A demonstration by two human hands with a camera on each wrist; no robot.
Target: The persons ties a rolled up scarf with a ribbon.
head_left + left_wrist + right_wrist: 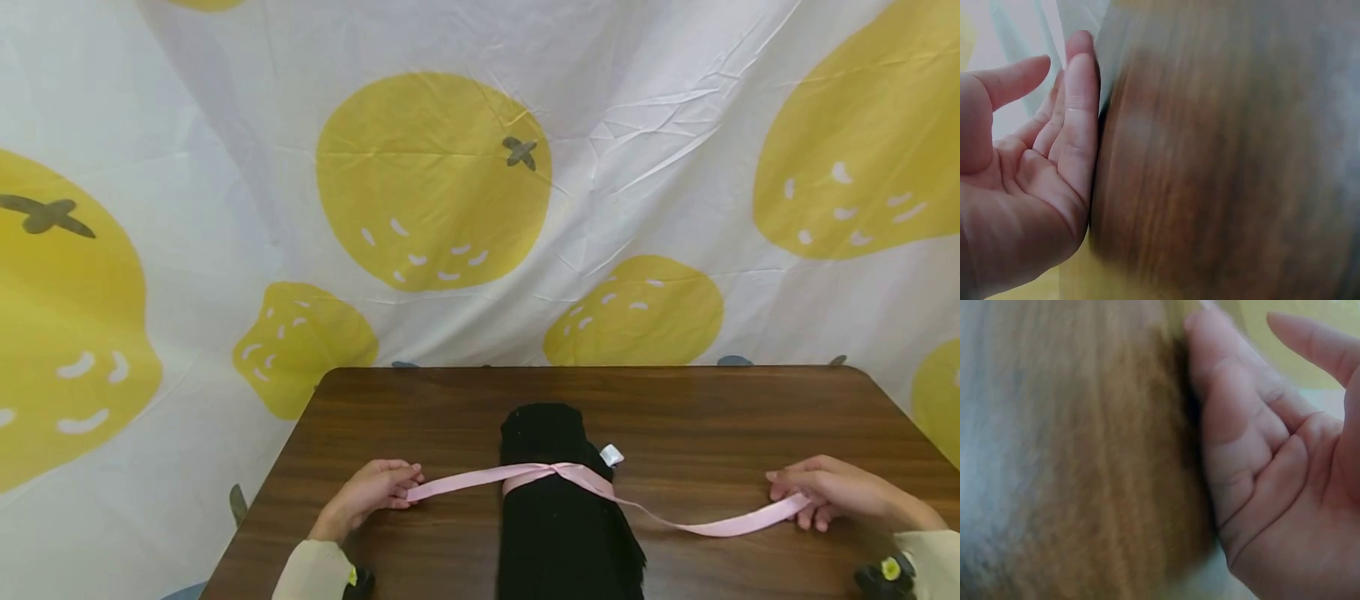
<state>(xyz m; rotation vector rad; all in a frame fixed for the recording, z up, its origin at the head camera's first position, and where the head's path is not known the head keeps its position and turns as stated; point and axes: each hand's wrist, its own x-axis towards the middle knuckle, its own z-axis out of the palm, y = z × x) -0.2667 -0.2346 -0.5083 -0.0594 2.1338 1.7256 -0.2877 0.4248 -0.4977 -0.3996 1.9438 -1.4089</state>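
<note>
A black folded cloth [558,533] with a small white label [611,456] lies on the wooden table [420,408]. Around its middle runs a pink ribbon [465,481], its two ends crossed on top and drawn out sideways. My left hand [377,490] holds one end at the left, near the fingertips. Off to the right, my right hand [832,492] grips the other end, which droops between the cloth and the fingers. Both wrist views show the left palm [1029,194] and right palm [1285,506] close to the table surface, thumbs apart from the fingers.
Behind the table's far edge hangs a white curtain [247,100] printed with large yellow fruit. The table has rounded back corners. Dark wrist straps [358,582] with yellow marks sit at both cuffs.
</note>
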